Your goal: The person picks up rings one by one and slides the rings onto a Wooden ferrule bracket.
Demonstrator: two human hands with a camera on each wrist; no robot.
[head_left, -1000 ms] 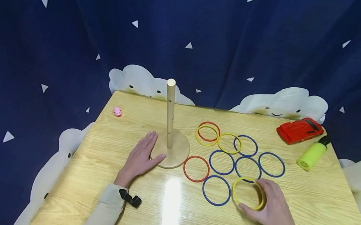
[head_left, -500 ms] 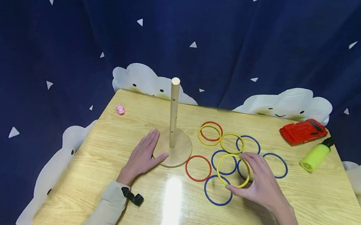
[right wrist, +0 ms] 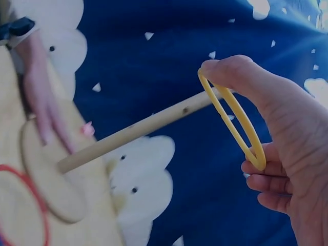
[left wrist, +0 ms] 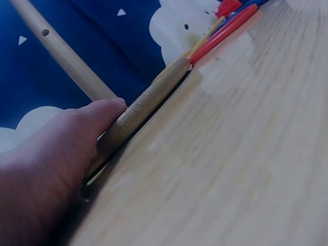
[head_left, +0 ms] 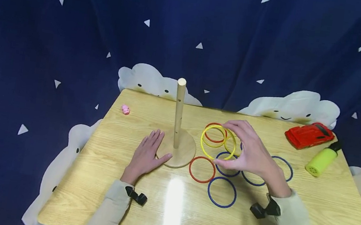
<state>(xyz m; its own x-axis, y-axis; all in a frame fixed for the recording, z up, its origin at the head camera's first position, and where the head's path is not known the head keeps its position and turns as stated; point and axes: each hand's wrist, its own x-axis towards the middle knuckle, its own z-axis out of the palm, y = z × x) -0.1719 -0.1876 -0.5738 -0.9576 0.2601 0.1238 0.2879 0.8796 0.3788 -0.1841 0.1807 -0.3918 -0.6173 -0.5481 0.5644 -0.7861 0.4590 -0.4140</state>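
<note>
In the head view my right hand (head_left: pixel 247 147) pinches a yellow ring (head_left: pixel 202 142) between thumb and fingertips, holding it raised above the other rings. The right wrist view shows this yellow ring (right wrist: pixel 246 123) tilted, apart from the wooden peg (right wrist: pixel 133 132) beyond it. My left hand (head_left: pixel 146 155) rests on the table with fingers straight, touching the edge of the peg's round base (head_left: pixel 183 154). From the left wrist, my thumb (left wrist: pixel 107 108) lies on the rim of that base (left wrist: pixel 148 102). The peg (head_left: pixel 178 116) stands upright.
Right of the base lie a red ring (head_left: pixel 189 168), a blue ring (head_left: pixel 235 198) and several more rings, some overlapped or hidden by my right hand. A red toy car (head_left: pixel 309 136) and a yellow-green bottle (head_left: pixel 321 161) lie at the back right. A pink pig figure (head_left: pixel 125 109) stands back left.
My right hand has lifted the yellow ring off the table and carried it left and away from me, towards the peg. The left hand stays at the base.
</note>
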